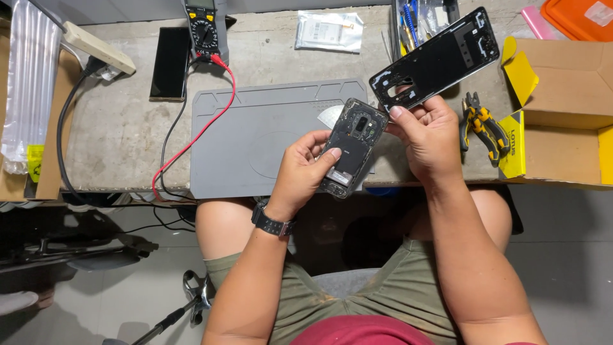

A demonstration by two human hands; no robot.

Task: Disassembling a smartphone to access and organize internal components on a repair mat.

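Centre frame, left hand (300,172) grips the opened phone (353,147) tilted up for viewing; right hand (429,137) pinches the removed back cover (436,61) aside, above the mat (255,137)

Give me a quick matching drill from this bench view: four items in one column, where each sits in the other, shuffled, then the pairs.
Things:
1. opened phone
2. phone back cover
3. multimeter
4. pliers

Places:
A. on the bench beside the cardboard box
B. held in the left hand
C. at the far edge, red lead attached
D. held in the right hand

Pairs: 1-B, 2-D, 3-C, 4-A
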